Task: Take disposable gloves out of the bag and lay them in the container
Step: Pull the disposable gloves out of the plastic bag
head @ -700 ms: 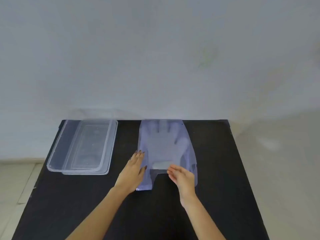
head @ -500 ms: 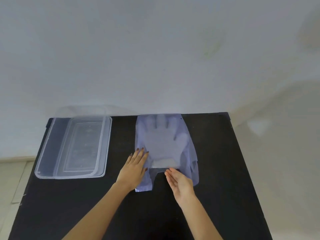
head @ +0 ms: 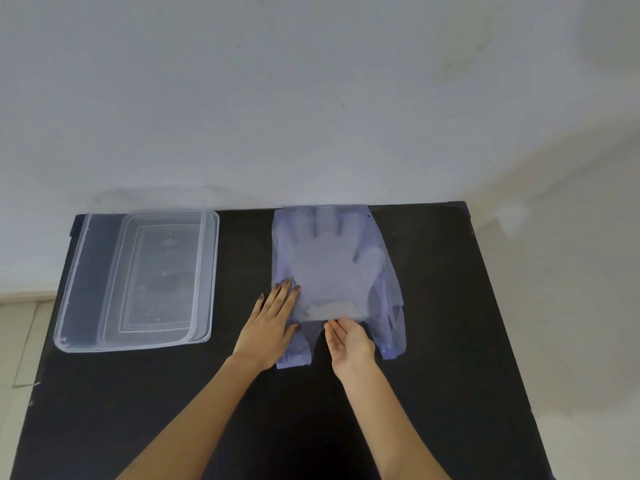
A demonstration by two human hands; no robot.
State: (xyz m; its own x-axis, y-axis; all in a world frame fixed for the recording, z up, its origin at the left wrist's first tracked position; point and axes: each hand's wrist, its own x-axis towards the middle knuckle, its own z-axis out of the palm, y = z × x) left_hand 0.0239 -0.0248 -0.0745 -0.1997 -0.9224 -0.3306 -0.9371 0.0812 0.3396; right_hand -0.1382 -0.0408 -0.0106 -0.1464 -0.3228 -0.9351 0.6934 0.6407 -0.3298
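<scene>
Black table w/ a pale wall behind it. Translucent bluish bag lies flat at the far middle of the table, its far edge right at the table's far edge. Gloves are inside it: one hand-shaped outline shows through the film, fingers pointing far, cuff toward the near side. How many gloves are stacked there can't be told. Bag's two handle loops trail toward the near side, one on the left, one on the right.

Left hand lies flat, palm down, fingers spread and straight, pressing the bag's near-left part; fingertips reach beside the glove's cuff area. Not gripping anything, just holding the film down.

Right hand sits between the two handle loops at the bag's mouth, palm turned up and leftward, fingers extended and loose, tips touching or just at the near edge of the glove cuff. No pinch visible; hand is open.

Clear plastic container stands on the far-left part of the table, well apart from the bag, long side running near-far. Nothing visible inside it. Both forearms come in from the near edge.
</scene>
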